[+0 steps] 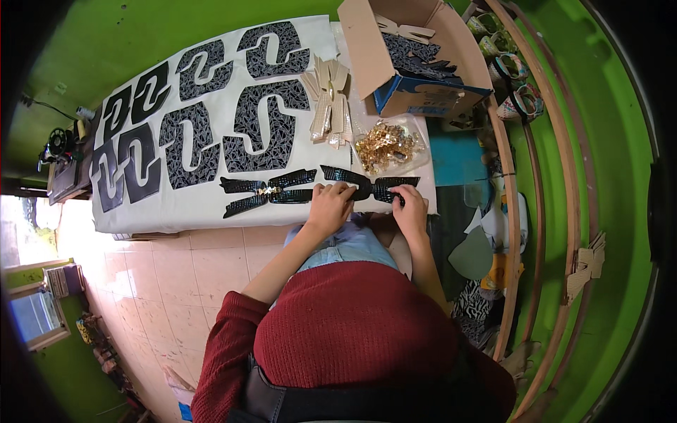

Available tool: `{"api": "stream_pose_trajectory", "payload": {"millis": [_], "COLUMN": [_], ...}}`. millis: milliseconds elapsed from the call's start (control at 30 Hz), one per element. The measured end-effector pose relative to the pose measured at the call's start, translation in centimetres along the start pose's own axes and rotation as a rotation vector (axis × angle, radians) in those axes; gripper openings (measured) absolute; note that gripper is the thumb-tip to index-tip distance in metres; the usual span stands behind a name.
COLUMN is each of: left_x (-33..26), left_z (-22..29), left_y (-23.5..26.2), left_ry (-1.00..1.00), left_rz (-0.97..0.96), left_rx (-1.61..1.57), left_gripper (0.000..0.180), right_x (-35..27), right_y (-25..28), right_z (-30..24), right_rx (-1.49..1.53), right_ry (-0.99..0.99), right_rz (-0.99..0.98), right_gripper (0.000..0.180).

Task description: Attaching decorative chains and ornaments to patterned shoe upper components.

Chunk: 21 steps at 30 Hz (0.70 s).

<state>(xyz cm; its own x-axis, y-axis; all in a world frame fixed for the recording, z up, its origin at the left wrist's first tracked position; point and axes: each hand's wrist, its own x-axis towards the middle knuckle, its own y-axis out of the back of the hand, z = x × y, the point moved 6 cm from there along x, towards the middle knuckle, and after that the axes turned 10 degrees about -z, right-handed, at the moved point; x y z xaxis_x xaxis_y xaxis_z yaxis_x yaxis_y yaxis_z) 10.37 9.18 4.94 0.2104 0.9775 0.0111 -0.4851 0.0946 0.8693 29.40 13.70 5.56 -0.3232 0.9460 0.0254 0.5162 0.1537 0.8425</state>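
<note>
Pinching the black strap (362, 185), right hand (412, 209) should align it gently. Left hand (329, 206), fingers curled, should steady it beneath them.

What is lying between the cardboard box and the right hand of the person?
In the head view, a clear container with gold-coloured pieces lies between the cardboard box and the right hand.

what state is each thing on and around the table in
Dark cutouts, laid flat in two rows
Beige straps, bundled, gold ornament on top
Cardboard box, open, pieces inside
Gold pieces, heaped loose
Left black straps, gold ornament at centre
Right black straps, touched by left hand and right hand
</note>
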Motion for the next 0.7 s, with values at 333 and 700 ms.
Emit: {"api": "stream_pose_trajectory", "payload": {"millis": [333,700], "left_x": [0.4,8.5], "left_z": [0.1,0.1], "left_y": [1.6,3.7], "left_ry": [0.006,0.058], "left_rz": [0.085,0.295], "left_rx": [-0.057,-0.055], "left_gripper": [0.031,0.048], "right_x": [2.8,13.2], "right_y": [2.4,2.1], "right_z": [-0.8,-6.7], "right_rx": [0.037,-0.181], "right_ry": [0.089,0.440], "right_rz": [0.335,0.049], "right_gripper": [0.010,0.024]}}
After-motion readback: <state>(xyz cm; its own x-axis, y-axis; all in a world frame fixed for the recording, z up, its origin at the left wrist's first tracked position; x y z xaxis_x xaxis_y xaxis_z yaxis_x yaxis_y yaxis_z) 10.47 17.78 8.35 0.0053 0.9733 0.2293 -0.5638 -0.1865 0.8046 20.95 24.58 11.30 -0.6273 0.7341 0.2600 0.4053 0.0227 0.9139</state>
